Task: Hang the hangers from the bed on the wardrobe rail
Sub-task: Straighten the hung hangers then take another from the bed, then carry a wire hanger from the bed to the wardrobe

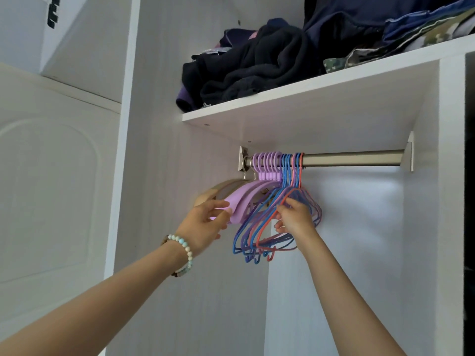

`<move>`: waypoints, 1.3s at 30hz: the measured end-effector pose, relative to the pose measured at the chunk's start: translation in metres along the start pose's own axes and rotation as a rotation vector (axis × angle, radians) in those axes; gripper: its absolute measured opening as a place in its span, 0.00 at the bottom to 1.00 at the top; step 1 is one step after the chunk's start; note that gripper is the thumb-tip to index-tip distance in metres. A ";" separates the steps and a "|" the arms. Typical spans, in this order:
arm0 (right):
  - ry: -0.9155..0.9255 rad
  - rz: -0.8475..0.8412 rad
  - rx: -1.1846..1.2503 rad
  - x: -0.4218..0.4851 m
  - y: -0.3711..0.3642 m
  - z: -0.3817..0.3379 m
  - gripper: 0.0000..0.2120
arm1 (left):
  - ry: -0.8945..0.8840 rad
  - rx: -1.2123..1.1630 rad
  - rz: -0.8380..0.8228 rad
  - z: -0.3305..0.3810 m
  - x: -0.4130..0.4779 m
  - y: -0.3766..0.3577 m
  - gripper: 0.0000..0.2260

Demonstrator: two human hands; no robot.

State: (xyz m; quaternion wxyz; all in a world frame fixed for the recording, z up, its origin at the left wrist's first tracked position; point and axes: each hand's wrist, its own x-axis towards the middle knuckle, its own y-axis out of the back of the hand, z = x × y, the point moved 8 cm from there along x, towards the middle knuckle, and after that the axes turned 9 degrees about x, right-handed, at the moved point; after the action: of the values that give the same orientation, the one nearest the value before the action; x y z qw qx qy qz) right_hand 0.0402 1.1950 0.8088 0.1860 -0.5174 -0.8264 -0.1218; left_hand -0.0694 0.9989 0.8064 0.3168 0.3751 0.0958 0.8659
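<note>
Reaching up from below the rail (347, 160), two bare hands meet a bunch of hangers crowded toward its left end.

Rail: a metal bar held between two white brackets, directly beneath a white shelf (308, 98).

Hangers, in order along the rail from its left bracket:
- Wooden hangers (218, 191) on thin metal hooks.
- Lilac hangers (241, 201) of thick plastic, their broad hooks packed side by side.
- Wire hangers (257, 237) in blue, purple and red, the red one farthest from the bracket.

Every hook that can be seen sits over the rail, and the hanger bodies fan out below it and toward the viewer.

Left hand (205, 227): below the rail and to the left of the bunch. Its fingers (221, 214) are loosely spread and nearly straight. The tips touch the lower end of the nearest lilac hanger and close around nothing. A bracelet (183, 249) of pale beads circles the wrist.

Right hand (295, 219): below the rail, under the wire hooks. Its fingers (290, 202) are curled over the sloping arms of the wire hangers, with the thumb lower down on the same side, so that the wires are pinched between them.

Above the rail, dark folded clothes (257, 62) lie on the shelf. Well to the left of the rail stands a white panelled door (51, 176).
</note>
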 end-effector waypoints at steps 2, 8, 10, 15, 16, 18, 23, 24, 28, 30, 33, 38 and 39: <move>0.051 0.046 -0.066 -0.003 0.004 -0.001 0.12 | 0.011 0.009 0.003 -0.002 -0.004 0.004 0.14; 0.254 0.094 -0.290 -0.044 -0.001 -0.027 0.27 | 0.028 0.046 0.067 -0.007 -0.024 0.032 0.15; 0.313 0.051 -0.270 -0.063 -0.014 -0.040 0.27 | 0.018 0.081 0.103 -0.007 -0.035 0.048 0.14; 0.468 -0.016 -0.172 -0.115 -0.065 -0.075 0.22 | -0.010 0.237 0.170 -0.013 -0.074 0.112 0.19; 0.484 -0.038 -0.149 -0.125 -0.081 -0.080 0.22 | -0.004 0.259 0.189 -0.018 -0.084 0.129 0.20; 0.516 -0.091 -0.105 -0.150 -0.119 -0.092 0.22 | 0.023 0.301 0.228 -0.029 -0.108 0.168 0.21; 0.530 -0.312 -0.057 -0.229 -0.234 -0.103 0.23 | 0.109 0.481 0.317 -0.059 -0.189 0.281 0.26; 0.512 -0.381 -0.045 -0.249 -0.260 -0.102 0.24 | 0.137 0.528 0.330 -0.067 -0.209 0.305 0.26; 0.486 -0.610 -0.016 -0.342 -0.367 -0.103 0.26 | 0.265 0.698 0.338 -0.104 -0.297 0.395 0.29; 0.481 -0.693 0.007 -0.391 -0.419 -0.101 0.27 | 0.346 0.758 0.354 -0.124 -0.345 0.438 0.29; 0.455 -0.847 0.023 -0.469 -0.492 -0.094 0.28 | 0.493 0.825 0.389 -0.154 -0.422 0.498 0.29; 0.428 -1.105 0.025 -0.600 -0.596 -0.072 0.29 | 0.775 0.926 0.435 -0.207 -0.556 0.577 0.31; 0.418 -1.152 0.017 -0.625 -0.614 -0.064 0.29 | 0.834 0.941 0.440 -0.218 -0.583 0.589 0.31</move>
State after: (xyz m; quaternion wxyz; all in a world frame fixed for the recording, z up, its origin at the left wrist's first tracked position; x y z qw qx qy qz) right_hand -0.2537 0.3971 0.5903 0.2527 0.0492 -0.9202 -0.2950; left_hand -0.2035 0.1930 0.5480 -0.1283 0.1180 0.4994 0.8487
